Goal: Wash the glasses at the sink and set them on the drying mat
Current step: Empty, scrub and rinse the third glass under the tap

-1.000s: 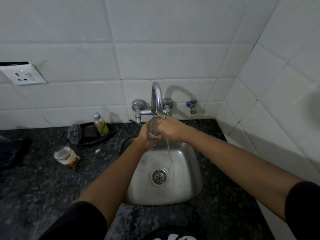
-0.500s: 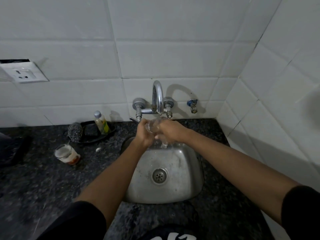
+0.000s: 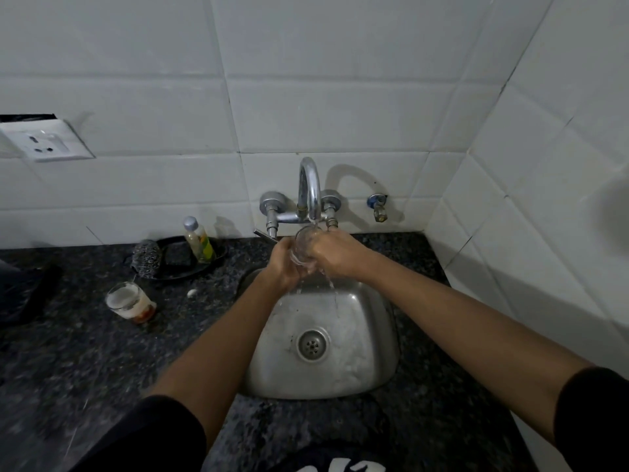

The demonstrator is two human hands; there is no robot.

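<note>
A clear glass (image 3: 304,244) sits upright under the running tap (image 3: 309,192), above the steel sink (image 3: 367,356). My left hand (image 3: 286,264) grips its left side and base. My right hand (image 3: 335,253) wraps around its right side. Water spills over the glass and streams down into the sink. A second glass (image 3: 127,301), soiled with white and reddish residue, stands on the dark granite counter to the left of the sink. The drying mat is not in view.
A black dish (image 3: 211,264) behind the dirty glass holds a steel scrubber (image 3: 147,258), a dark sponge and a small bottle (image 3: 199,243). A dark cloth (image 3: 27,294) lies at the far left. White tiled walls close in behind and on the right; a socket (image 3: 44,141) is at left.
The glass went from tilted and pouring water out to upright under the tap stream. Both hands stayed on it.
</note>
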